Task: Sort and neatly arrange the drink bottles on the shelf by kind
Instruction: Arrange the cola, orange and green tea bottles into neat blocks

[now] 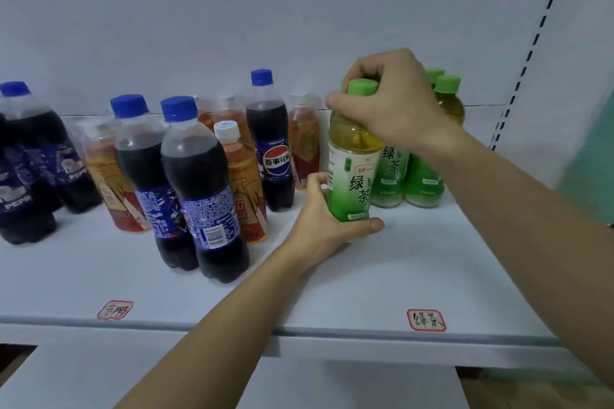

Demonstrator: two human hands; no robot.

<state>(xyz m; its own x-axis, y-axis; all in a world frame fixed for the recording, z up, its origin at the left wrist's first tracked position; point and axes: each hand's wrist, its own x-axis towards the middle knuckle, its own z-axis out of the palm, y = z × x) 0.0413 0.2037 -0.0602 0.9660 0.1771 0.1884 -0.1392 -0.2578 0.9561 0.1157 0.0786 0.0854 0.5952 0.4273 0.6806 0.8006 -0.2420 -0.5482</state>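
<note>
While both hands grip it, green tea bottle (353,173) reads 绿茶.

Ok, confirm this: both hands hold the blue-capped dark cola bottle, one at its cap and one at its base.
Wrong bottle. The head view shows the right hand and left hand holding the green-capped plastic green tea bottle, one at its cap and one at its base.

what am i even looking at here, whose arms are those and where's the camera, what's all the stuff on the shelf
No machine here: a person wears one wide-angle camera on the head, looking down at their own arms. The left hand grips the base of a green tea bottle while the right hand holds its green cap. It stands upright on a white shelf. Behind it are more green tea bottles. To the left, dark cola bottles with blue caps stand mixed with orange drink bottles.
</note>
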